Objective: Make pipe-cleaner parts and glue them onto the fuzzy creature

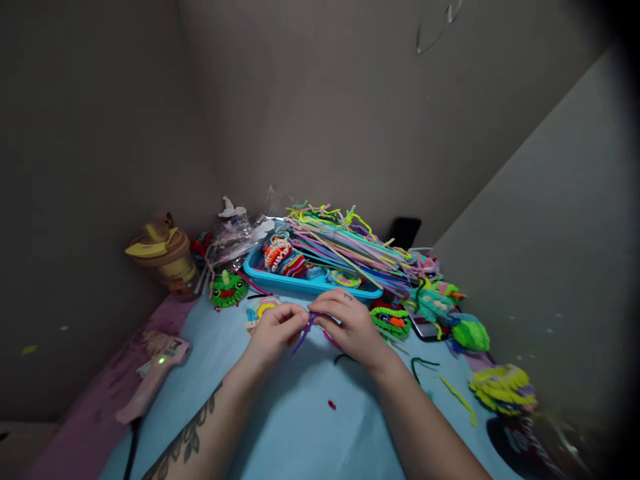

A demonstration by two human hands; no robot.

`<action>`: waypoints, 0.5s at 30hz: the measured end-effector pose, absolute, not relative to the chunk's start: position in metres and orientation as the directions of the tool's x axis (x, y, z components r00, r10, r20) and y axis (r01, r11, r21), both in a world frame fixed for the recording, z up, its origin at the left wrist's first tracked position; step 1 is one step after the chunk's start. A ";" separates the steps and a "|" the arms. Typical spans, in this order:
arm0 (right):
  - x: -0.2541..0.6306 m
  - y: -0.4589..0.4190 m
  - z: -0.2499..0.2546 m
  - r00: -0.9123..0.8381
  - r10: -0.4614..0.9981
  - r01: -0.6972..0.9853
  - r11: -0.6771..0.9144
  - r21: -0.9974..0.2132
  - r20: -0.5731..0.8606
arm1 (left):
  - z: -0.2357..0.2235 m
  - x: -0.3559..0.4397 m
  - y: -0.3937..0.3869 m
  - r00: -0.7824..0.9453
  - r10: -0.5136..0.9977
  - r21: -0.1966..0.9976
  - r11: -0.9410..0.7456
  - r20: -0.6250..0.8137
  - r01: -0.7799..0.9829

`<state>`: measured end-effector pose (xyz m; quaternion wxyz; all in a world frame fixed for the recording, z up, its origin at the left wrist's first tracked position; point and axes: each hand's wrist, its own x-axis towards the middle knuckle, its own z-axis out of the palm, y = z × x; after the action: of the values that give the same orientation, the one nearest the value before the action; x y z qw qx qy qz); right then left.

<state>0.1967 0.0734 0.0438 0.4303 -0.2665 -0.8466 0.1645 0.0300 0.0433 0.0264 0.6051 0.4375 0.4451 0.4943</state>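
Note:
Between my two hands is a short purple pipe cleaner [301,341], bent, with its loose ends hanging down toward the table. My left hand [280,327] pinches it from the left with thumb and forefinger. From the right, my right hand [350,323] pinches the same piece, its fingertips nearly meeting the left ones. Both hands are above the light blue table cover [310,413], just in front of a blue tray [300,287]. A green pipe-cleaner figure [390,322] lies beside my right hand.
Many coloured pipe cleaners [345,247] are heaped over the tray. To the left are a pink glue gun [157,377] with a green light, a green round figure [229,289] and a lidded cup [167,257]. On the right lie a yellow pipe-cleaner bundle [503,389] and a phone [429,329].

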 end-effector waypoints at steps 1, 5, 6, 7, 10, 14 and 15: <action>0.196 0.074 0.042 -0.473 0.590 0.318 0.807 -0.497 0.655 | 0.026 0.031 0.043 0.114 0.987 0.967 0.133 -0.111 -0.217; 0.194 0.073 0.039 -0.438 0.573 0.339 0.819 -0.464 0.692 | 0.025 0.034 0.043 0.102 0.989 0.965 0.124 -0.103 -0.229; 0.193 0.073 0.039 -0.427 0.571 0.340 0.820 -0.460 0.701 | 0.024 0.034 0.043 0.097 0.991 0.968 0.110 -0.090 -0.225; 0.192 0.072 0.039 -0.414 0.570 0.342 0.820 -0.458 0.710 | 0.024 0.034 0.043 0.087 0.993 0.972 0.093 -0.076 -0.215; 0.189 0.071 0.038 -0.372 0.578 0.352 0.812 -0.466 0.727 | 0.024 0.035 0.043 0.034 0.999 0.991 0.034 -0.030 -0.132; 0.183 0.068 0.033 -0.327 0.611 0.371 0.784 -0.497 0.720 | 0.025 0.033 0.041 -0.052 0.986 0.986 -0.154 0.157 0.061; 0.181 0.068 0.032 -0.322 0.623 0.380 0.774 -0.506 0.712 | 0.025 0.033 0.040 -0.069 0.973 0.971 -0.211 0.220 0.109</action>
<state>0.1813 0.0677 0.0320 0.4914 -0.3122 -0.8035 0.1238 0.0326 0.0401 0.0247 0.3964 0.5554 0.4870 0.5452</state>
